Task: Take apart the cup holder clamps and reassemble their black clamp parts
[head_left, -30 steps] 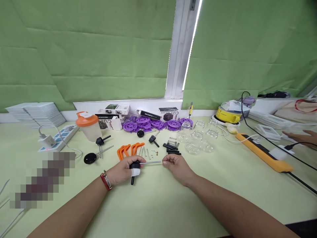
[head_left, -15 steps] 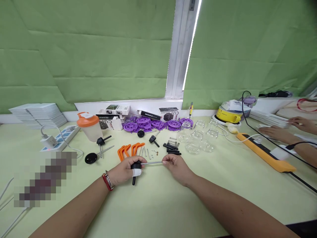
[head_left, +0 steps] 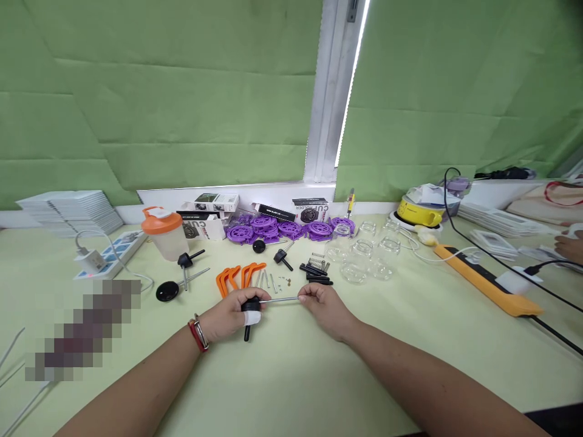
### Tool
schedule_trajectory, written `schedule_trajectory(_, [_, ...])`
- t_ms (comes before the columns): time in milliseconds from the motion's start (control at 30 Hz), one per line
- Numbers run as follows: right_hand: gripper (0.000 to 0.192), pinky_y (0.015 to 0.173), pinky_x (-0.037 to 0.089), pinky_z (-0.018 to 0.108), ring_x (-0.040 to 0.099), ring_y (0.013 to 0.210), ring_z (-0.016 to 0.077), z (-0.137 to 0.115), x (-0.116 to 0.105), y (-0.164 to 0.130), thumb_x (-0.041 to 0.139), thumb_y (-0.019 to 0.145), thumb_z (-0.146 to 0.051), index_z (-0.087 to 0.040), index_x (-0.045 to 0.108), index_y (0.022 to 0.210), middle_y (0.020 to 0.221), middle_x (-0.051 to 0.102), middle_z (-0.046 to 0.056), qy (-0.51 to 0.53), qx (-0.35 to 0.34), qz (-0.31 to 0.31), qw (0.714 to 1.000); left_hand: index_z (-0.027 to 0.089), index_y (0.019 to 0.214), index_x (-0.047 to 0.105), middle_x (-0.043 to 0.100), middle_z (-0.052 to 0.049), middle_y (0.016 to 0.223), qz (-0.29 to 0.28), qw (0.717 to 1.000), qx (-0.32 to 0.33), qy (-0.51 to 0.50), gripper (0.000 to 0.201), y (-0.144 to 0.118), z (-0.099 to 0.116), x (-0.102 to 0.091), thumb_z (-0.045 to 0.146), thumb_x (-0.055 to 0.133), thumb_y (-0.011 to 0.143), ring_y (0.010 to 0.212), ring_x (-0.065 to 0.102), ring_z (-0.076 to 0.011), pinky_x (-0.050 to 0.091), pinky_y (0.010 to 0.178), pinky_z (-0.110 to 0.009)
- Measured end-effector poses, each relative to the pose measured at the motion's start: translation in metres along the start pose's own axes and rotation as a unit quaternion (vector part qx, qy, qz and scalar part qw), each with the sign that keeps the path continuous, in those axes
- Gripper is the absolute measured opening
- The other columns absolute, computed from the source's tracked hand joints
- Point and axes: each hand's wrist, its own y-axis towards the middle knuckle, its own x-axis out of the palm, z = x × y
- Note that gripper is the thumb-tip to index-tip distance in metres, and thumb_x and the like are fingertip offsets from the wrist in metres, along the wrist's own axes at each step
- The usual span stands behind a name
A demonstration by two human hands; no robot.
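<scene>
A pale green table (head_left: 291, 376) sits under green blinds (head_left: 159, 97). Just in front of the orange clips (head_left: 239, 274), the left hand (head_left: 228, 315) grips a black knob (head_left: 249, 306); the right hand (head_left: 325, 306) pinches its metal rod (head_left: 279, 299)

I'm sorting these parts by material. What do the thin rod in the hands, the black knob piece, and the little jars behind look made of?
Rod: probably bare metal, silvery and glinting. Black knob piece: looks like matte moulded plastic. Jars: see-through with bright highlights; glass or clear plastic.
</scene>
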Motion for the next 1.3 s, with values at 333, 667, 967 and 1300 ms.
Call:
schedule_trajectory(333, [0.018,0.058,0.033,0.024,0.038,0.061,0.0114,-0.0007,-0.0005,0.0018,0.051,0.080,-0.033,-0.017,0.057,0.075,0.066,0.047,-0.002,-0.028,0.005,-0.007,1.000,0.017,0.107,0.057,0.056,-0.002,0.090,0.002,1.000,-0.008,-0.005,0.035,0.0012,-0.0001,0.0012,0.030,0.064,0.075,0.082,0.051,-0.0149,0.043,0.076,-0.027])
schedule_trajectory(667, [0.023,0.053,0.028,0.023,0.031,0.057,0.0104,0.0008,-0.0007,0.0027,0.047,0.083,-0.037,-0.018,0.053,0.073,0.061,0.037,-0.004,-0.046,0.005,-0.016,0.999,0.017,0.108,0.056,0.056,-0.002,0.091,0.003,1.000,-0.011,-0.001,0.037,0.0001,0.0002,0.0008,0.030,0.063,0.075,0.083,0.050,-0.0151,0.042,0.078,-0.027])
schedule_trajectory(967, [0.034,0.051,0.027,0.023,0.030,0.056,0.0104,-0.0006,0.0003,0.0024,0.041,0.087,-0.045,-0.019,0.045,0.067,0.060,0.034,-0.004,-0.063,-0.006,-0.033,0.997,0.017,0.108,0.056,0.056,-0.002,0.089,0.007,1.000,-0.009,0.012,0.038,-0.0001,0.0023,0.0032,0.031,0.063,0.074,0.080,0.050,-0.0148,0.042,0.076,-0.027])
schedule_trajectory(1300, [0.040,0.051,0.029,0.023,0.033,0.054,0.0106,-0.0012,0.0022,0.0023,0.038,0.088,-0.051,-0.019,0.045,0.065,0.058,0.038,-0.003,-0.085,-0.018,-0.024,0.996,0.017,0.108,0.056,0.055,-0.002,0.087,0.007,1.000,-0.011,0.003,0.040,0.0001,0.0046,0.0049,0.034,0.064,0.073,0.079,0.050,-0.0149,0.043,0.075,-0.028])
